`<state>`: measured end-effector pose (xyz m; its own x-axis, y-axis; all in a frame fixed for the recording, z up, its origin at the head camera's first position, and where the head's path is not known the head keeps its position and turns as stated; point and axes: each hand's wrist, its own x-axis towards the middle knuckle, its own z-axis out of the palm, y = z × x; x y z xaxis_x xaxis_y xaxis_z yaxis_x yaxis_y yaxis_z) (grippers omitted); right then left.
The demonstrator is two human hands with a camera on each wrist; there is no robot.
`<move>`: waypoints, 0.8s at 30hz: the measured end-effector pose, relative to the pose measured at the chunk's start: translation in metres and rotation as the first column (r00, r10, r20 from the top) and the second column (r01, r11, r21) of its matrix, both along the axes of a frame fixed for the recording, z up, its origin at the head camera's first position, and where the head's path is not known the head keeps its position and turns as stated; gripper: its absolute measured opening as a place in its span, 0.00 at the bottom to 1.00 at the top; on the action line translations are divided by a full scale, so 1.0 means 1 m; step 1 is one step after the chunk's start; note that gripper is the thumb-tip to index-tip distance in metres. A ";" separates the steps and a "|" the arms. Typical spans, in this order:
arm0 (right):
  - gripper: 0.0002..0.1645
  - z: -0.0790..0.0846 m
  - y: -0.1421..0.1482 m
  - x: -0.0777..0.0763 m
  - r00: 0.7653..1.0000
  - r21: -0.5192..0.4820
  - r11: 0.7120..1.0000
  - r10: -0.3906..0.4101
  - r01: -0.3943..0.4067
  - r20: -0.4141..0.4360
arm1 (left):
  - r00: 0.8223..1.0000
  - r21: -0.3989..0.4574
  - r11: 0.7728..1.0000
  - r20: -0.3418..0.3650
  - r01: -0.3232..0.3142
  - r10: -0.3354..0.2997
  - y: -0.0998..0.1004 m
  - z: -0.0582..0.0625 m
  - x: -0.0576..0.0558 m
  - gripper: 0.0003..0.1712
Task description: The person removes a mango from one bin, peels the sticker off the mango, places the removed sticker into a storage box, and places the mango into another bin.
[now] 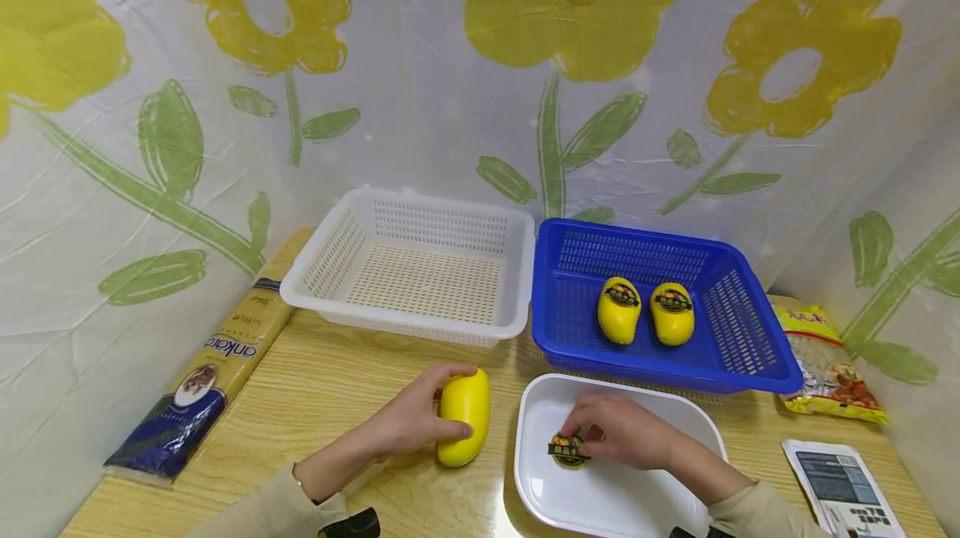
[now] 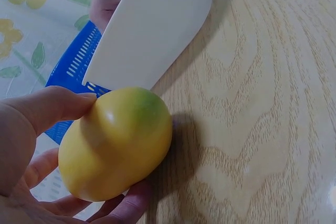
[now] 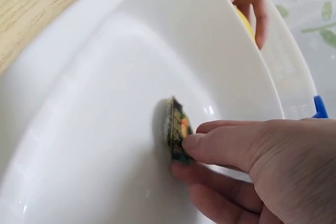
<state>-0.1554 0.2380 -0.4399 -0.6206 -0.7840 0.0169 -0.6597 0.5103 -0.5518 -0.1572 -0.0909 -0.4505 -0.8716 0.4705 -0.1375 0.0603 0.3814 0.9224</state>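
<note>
My left hand (image 1: 405,420) grips a smooth yellow mango (image 1: 467,415) on the wooden table, left of a white tray (image 1: 622,505). Close up in the left wrist view, the mango (image 2: 115,142) has a green patch at one end, with the thumb on one side and fingers on the other. Inside the tray, my right hand (image 1: 630,435) pinches a dark round label (image 1: 567,453) with printed characters. In the right wrist view the label (image 3: 177,129) stands on edge between thumb and fingers, above or against the tray floor; contact cannot be told.
Two mangoes (image 1: 619,321) bearing similar labels lie in a blue basket (image 1: 750,376) behind the tray. To its left stands a white basket (image 1: 420,323). A pasta packet (image 1: 202,392) lies far left; a yellow snack bag (image 1: 825,363) and a white pouch (image 1: 843,488) lie right.
</note>
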 end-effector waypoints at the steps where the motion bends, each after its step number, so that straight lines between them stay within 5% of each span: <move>1: 0.13 0.000 0.000 0.000 1.000 0.001 1.000 -0.003 0.003 -0.008 | 1.000 -0.002 1.000 -0.002 0.002 -0.002 0.000 0.000 0.000 0.41; 15: 0.10 0.003 0.002 0.004 0.995 -0.039 0.995 -0.094 0.095 0.046 | 1.000 -0.013 1.000 -0.006 0.005 -0.006 0.000 -0.001 0.000 0.41; 24: 0.14 -0.003 0.000 0.005 0.993 -0.006 1.000 -0.017 0.016 -0.116 | 1.000 -0.017 1.000 -0.004 0.003 -0.004 0.000 0.000 0.000 0.41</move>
<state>-0.1500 0.2379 -0.4425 -0.6270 -0.7734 0.0931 -0.7108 0.5191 -0.4746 -0.1573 -0.0907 -0.4510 -0.8705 0.4712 -0.1420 0.0652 0.3964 0.9157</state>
